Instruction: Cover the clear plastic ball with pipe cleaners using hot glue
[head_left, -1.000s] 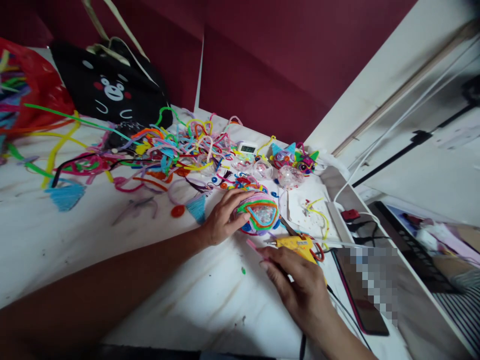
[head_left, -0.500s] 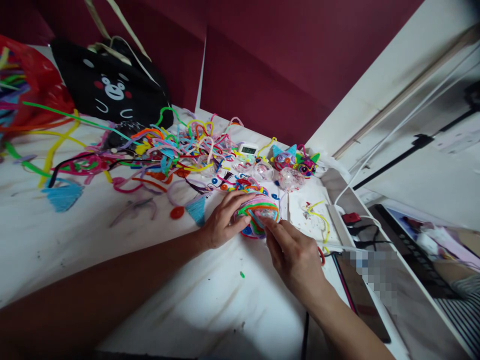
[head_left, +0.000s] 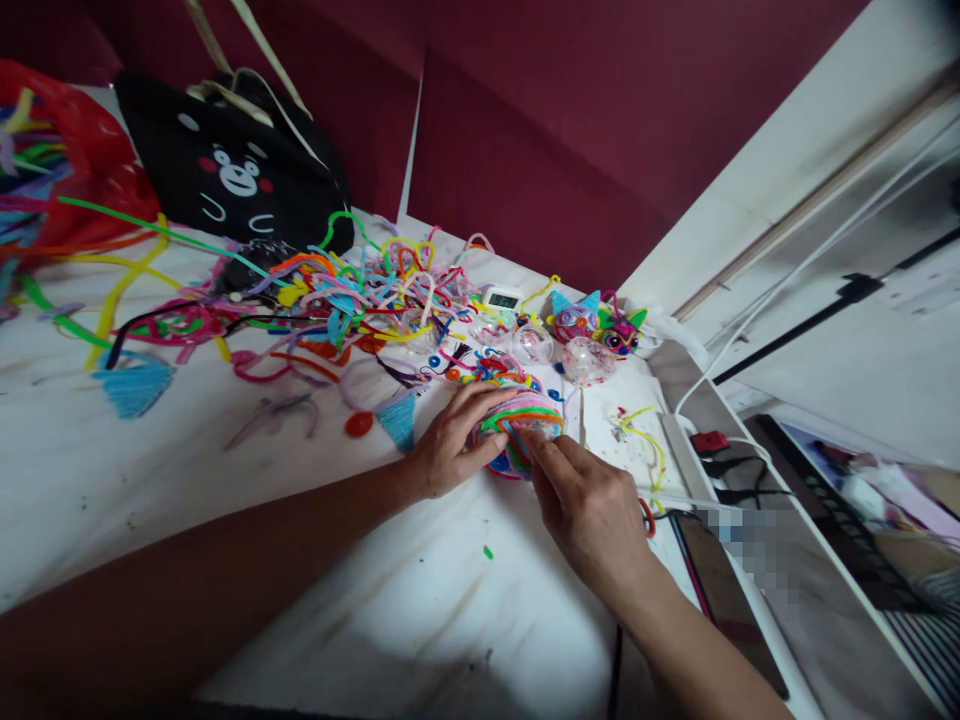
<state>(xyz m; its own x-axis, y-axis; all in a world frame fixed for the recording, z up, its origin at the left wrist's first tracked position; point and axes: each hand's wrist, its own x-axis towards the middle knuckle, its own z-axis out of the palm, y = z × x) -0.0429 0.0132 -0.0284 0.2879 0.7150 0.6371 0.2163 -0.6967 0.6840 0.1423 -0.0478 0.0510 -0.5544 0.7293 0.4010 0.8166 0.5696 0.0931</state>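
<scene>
A round ball wrapped in coloured pipe cleaners point(head_left: 525, 408) rests on the white table between my hands. Bands of pink, green and orange curve over it, and a light blue strand crosses its front near my right fingertip. Curled over its left side is my left hand point(head_left: 454, 440), fingers on top and thumb across the front. My right hand point(head_left: 592, 500) presses its index finger against the right front of the ball, the other fingers bent; its thumb is hidden. Close to my left hand lie a blue pipe-cleaner triangle point(head_left: 397, 420) and an orange button point(head_left: 358, 425).
Tangled pipe cleaners point(head_left: 360, 290) spread behind and leftward. A black bag point(head_left: 232, 165) and a red plastic bag point(head_left: 105, 170) stand at the back left. Clear plastic balls point(head_left: 589, 360), a small digital clock point(head_left: 502, 300) and decorated figures point(head_left: 575, 315) sit behind. A tablet point(head_left: 727, 600) lies at right.
The whole view has shifted slightly. Both hands stay on the ball, and my right index finger still presses at its front; little else differs.
</scene>
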